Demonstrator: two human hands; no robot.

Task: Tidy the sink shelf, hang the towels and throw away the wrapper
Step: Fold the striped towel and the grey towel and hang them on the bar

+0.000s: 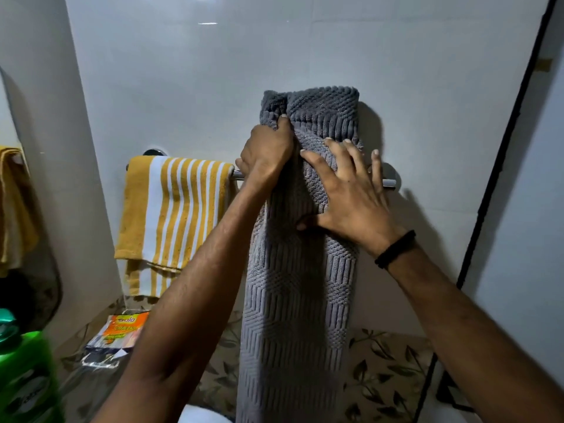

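A grey textured towel (299, 300) hangs long in front of the chrome towel rail (389, 182), its folded top end raised above the rail against the white wall. My left hand (267, 154) grips the towel's upper left edge, fingers curled into the cloth. My right hand (351, 190) lies on the towel at rail height with fingers spread and the thumb tucked round a fold. A yellow and white striped towel (171, 215) is draped over the rail's left part. An orange and clear plastic wrapper (119, 334) lies on the floor below it.
A green bottle (24, 370) stands at the lower left edge. Another yellow cloth (12, 206) hangs at the far left. A black-framed panel edge (500, 154) runs down the right side. Leaf-patterned floor tiles (384, 374) lie below.
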